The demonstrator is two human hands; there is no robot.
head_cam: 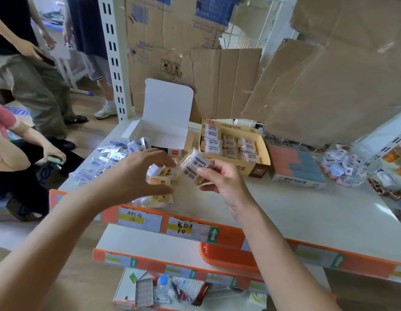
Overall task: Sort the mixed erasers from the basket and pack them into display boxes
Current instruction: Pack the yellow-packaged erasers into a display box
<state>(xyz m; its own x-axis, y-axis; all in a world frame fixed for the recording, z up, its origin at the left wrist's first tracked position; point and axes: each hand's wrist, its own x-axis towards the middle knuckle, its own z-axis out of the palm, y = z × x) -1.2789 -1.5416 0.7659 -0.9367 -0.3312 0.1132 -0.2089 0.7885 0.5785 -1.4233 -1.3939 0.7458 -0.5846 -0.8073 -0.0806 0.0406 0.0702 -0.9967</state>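
Right hand [219, 178] pinches white erasers [195, 167] (left hand [139, 173] grips yellow eraser [158, 181]).

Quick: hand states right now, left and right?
Left hand: grips a clump of small yellow-labelled wrapped erasers.
Right hand: pinches a white plastic-wrapped 2B eraser.

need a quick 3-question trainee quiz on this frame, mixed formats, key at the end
1. True or false: the white box with the raised lid is packed full.
2. The right hand holds: A) wrapped 2B erasers B) a phone C) scissors.
3. Which box already contains matching erasers?
Key: 1 false, its floor shows bare. 2 A. 3 the tan 2B box.
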